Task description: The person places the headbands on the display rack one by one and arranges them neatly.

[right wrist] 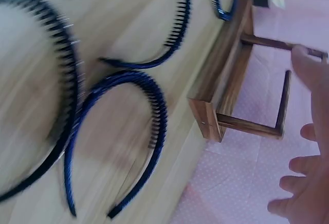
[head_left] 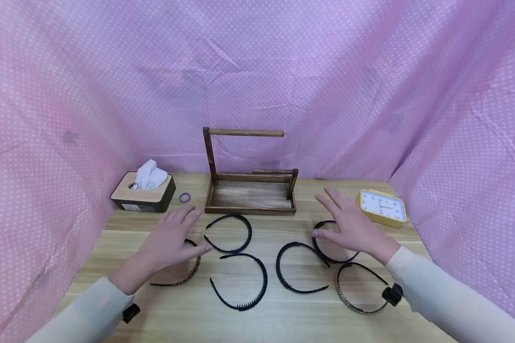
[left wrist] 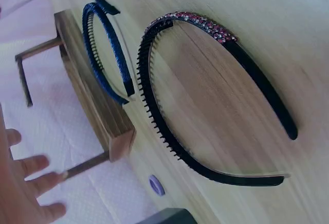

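Over the left of the table my left hand (head_left: 167, 240) hovers with fingers spread, above a headband with a sparkly section (left wrist: 205, 26). Out to the right my right hand (head_left: 345, 221) is held palm down, fingers extended, above a dark toothed headband (head_left: 319, 245). Neither hand holds anything. Between them lie two black headbands on the left, an upper one (head_left: 250, 233) and a lower one (head_left: 263, 281), and another black headband (head_left: 279, 267) to the right. Below my right hand sits a headband with a glittery side (head_left: 341, 293). A wooden rack (head_left: 251, 210) with two bars stands behind them.
At the back left is a tissue box (head_left: 163, 200) with a white tissue sticking out. A small purple ring (head_left: 185, 201) lies beside it. A yellow clock (head_left: 382, 218) rests at the back right. Pink dotted cloth (head_left: 249, 85) hangs behind the wooden table (head_left: 283, 324).
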